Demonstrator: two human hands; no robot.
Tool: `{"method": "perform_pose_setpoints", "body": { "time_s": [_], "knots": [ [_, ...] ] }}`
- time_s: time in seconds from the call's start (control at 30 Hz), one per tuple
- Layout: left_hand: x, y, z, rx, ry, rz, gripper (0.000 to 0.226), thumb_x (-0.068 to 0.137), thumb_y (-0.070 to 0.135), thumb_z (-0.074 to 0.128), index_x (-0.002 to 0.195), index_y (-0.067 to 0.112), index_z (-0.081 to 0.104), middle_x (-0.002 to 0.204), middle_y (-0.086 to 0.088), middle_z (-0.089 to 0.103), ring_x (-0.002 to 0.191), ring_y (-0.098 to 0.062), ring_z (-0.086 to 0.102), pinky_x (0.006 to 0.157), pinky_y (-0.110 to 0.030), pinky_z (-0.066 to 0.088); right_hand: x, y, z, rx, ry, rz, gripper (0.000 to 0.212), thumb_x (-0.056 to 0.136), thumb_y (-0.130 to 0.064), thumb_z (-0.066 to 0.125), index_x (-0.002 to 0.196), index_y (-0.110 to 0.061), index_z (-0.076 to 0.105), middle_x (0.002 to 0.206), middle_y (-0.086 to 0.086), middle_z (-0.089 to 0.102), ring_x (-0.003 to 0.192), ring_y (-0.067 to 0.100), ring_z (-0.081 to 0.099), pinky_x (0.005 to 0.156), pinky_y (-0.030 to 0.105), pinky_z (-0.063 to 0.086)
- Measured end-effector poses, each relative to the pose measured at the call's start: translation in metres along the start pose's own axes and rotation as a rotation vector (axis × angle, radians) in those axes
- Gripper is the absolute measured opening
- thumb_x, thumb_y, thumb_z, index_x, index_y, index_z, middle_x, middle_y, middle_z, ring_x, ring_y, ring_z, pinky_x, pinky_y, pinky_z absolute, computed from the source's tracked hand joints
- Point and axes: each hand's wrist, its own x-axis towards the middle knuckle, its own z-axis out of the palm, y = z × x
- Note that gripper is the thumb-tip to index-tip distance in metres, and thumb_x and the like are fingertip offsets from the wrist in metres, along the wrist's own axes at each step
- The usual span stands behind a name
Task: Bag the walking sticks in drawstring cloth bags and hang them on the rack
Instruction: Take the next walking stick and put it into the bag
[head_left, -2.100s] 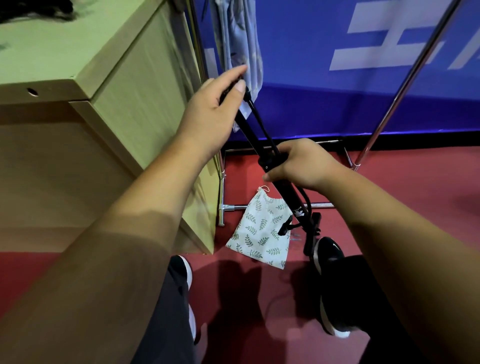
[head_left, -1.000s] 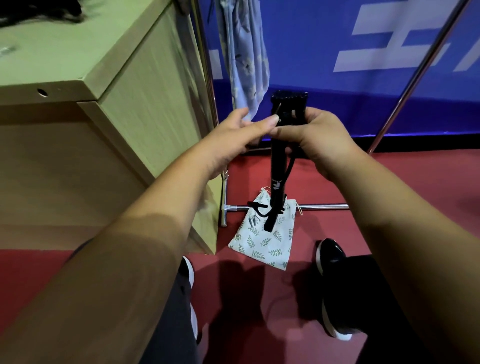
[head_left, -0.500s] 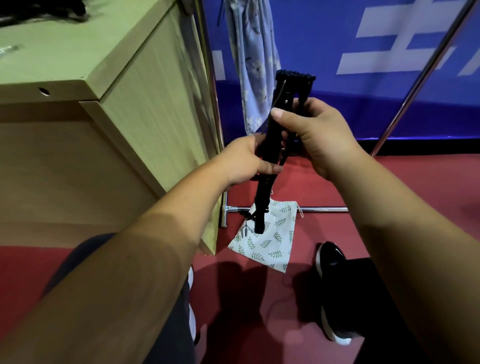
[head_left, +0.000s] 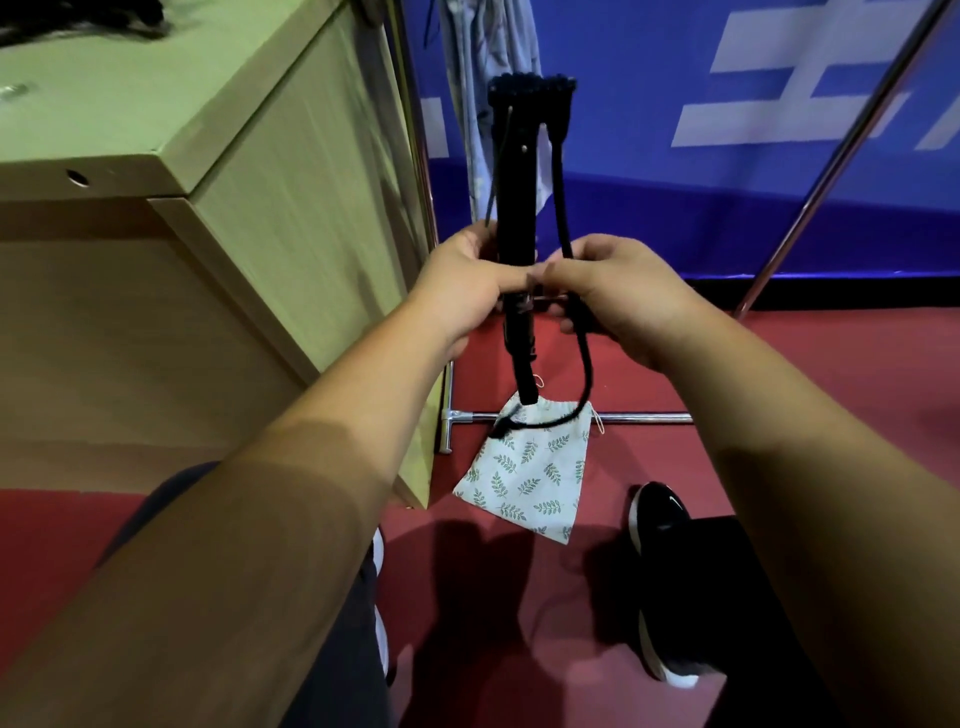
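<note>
Half a second ago my right hand (head_left: 618, 296) sat high near the knobbly top of the walking stick (head_left: 514, 182) and the stick leaned. Now it has dropped to mid-shaft and meets my left hand (head_left: 467, 291), thumbs touching, and the stick stands nearly upright in front of me. My left fingers are wrapped round the black shaft. My right fingers are curled round the black cord (head_left: 587, 374), which runs down from the top, passes through my fist and hangs lower than before in a long loop. I cannot tell whether that hand also clasps the shaft. The stick's lower end is off the floor and, from here, lines up with the mouth of the leaf-print bag (head_left: 524, 478). That bag lies flat on the red floor (head_left: 831, 389) across the rack's base bar (head_left: 644, 417), where it was. I count one stick, one cord, one leaf-print bag, one pale cloth bag (head_left: 488, 62) hanging beside the wooden cabinet (head_left: 291, 182), and two shoes.
</note>
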Motion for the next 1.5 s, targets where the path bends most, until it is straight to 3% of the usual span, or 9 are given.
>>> {"method": "perform_pose_setpoints", "body": {
  "time_s": [0.1, 0.27, 0.6, 0.7, 0.8, 0.93, 1.03, 1.17, 1.5],
  "knots": [
    [-0.001, 0.008, -0.002, -0.063, 0.001, -0.020, 0.034, 0.093, 0.007, 0.077, 0.122, 0.021, 0.067, 0.102, 0.006, 0.076, 0.075, -0.008, 0.073, 0.064, -0.025, 0.056, -0.001, 0.005, -0.001, -0.132, -0.098, 0.102, 0.008, 0.099, -0.015, 0.067, 0.104, -0.009, 0.069, 0.089, 0.008, 0.079, 0.076, 0.023, 0.071, 0.074, 0.041, 0.057],
    [0.000, 0.017, -0.012, -0.200, 0.011, -0.042, 0.027, 0.100, 0.012, 0.071, 0.120, 0.028, 0.067, 0.110, 0.004, 0.077, 0.087, -0.016, 0.074, 0.078, -0.040, 0.063, -0.003, 0.017, -0.002, -0.338, -0.166, 0.258, 0.017, 0.100, -0.017, 0.062, 0.104, -0.005, 0.074, 0.092, 0.011, 0.082, 0.082, 0.025, 0.077, 0.080, 0.041, 0.054],
    [0.002, 0.024, -0.009, -0.366, 0.004, -0.021, 0.010, 0.105, 0.021, 0.066, 0.112, 0.026, 0.067, 0.115, 0.001, 0.076, 0.097, -0.023, 0.069, 0.091, -0.054, 0.057, -0.010, 0.014, -0.010, -0.136, -0.096, 0.368, 0.047, 0.090, -0.058, 0.078, 0.112, -0.017, 0.078, 0.081, -0.002, 0.062, 0.055, 0.011, 0.051, 0.076, 0.039, 0.065],
    [0.001, 0.025, -0.009, -0.387, 0.028, -0.030, 0.022, 0.107, 0.025, 0.061, 0.127, 0.021, 0.067, 0.103, 0.004, 0.075, 0.083, -0.017, 0.069, 0.079, -0.041, 0.058, -0.013, 0.011, -0.007, -0.019, -0.181, 0.405, 0.029, 0.091, -0.050, 0.080, 0.107, -0.026, 0.074, 0.080, -0.007, 0.061, 0.056, 0.008, 0.050, 0.070, 0.032, 0.060],
    [0.001, 0.028, -0.011, -0.443, 0.081, -0.048, 0.021, 0.109, 0.031, 0.057, 0.123, 0.020, 0.068, 0.099, 0.005, 0.074, 0.084, -0.018, 0.067, 0.071, -0.033, 0.054, -0.011, 0.011, -0.010, 0.070, -0.220, 0.411, 0.015, 0.094, -0.037, 0.079, 0.101, -0.026, 0.073, 0.075, -0.010, 0.064, 0.058, 0.003, 0.056, 0.090, 0.034, 0.056],
    [0.003, 0.027, -0.009, -0.511, 0.140, -0.097, 0.023, 0.109, 0.037, 0.058, 0.125, 0.021, 0.055, 0.133, -0.002, 0.074, 0.106, -0.021, 0.068, 0.080, -0.036, 0.054, -0.007, 0.009, -0.013, 0.180, -0.199, 0.360, 0.001, 0.098, -0.026, 0.074, 0.099, -0.025, 0.075, 0.085, -0.007, 0.070, 0.063, 0.002, 0.064, 0.075, 0.026, 0.053],
    [-0.005, 0.021, 0.000, -0.398, 0.072, -0.163, 0.059, 0.103, 0.034, 0.068, 0.151, 0.008, 0.046, 0.129, -0.009, 0.072, 0.099, -0.025, 0.076, 0.079, -0.043, 0.064, -0.005, 0.010, -0.016, 0.205, -0.199, 0.283, 0.018, 0.102, -0.017, 0.067, 0.116, -0.023, 0.077, 0.083, -0.008, 0.067, 0.063, 0.004, 0.054, 0.066, 0.023, 0.044],
    [-0.002, 0.009, 0.008, -0.404, -0.044, -0.182, 0.030, 0.104, 0.015, 0.068, 0.124, 0.016, 0.045, 0.120, -0.015, 0.072, 0.093, -0.032, 0.078, 0.072, -0.048, 0.064, -0.004, 0.011, -0.019, 0.237, -0.209, 0.199, 0.028, 0.103, -0.011, 0.065, 0.127, -0.020, 0.075, 0.088, -0.005, 0.066, 0.065, 0.006, 0.050, 0.062, 0.020, 0.045],
    [0.004, 0.018, 0.012, -0.467, -0.025, -0.146, 0.023, 0.104, 0.010, 0.066, 0.114, 0.020, 0.048, 0.115, -0.014, 0.070, 0.098, -0.032, 0.074, 0.072, -0.053, 0.064, -0.006, 0.014, -0.026, 0.338, -0.228, 0.126, 0.034, 0.112, -0.021, 0.052, 0.141, -0.024, 0.071, 0.108, 0.006, 0.058, 0.071, 0.010, 0.053, 0.066, 0.023, 0.052]
  ]
}}
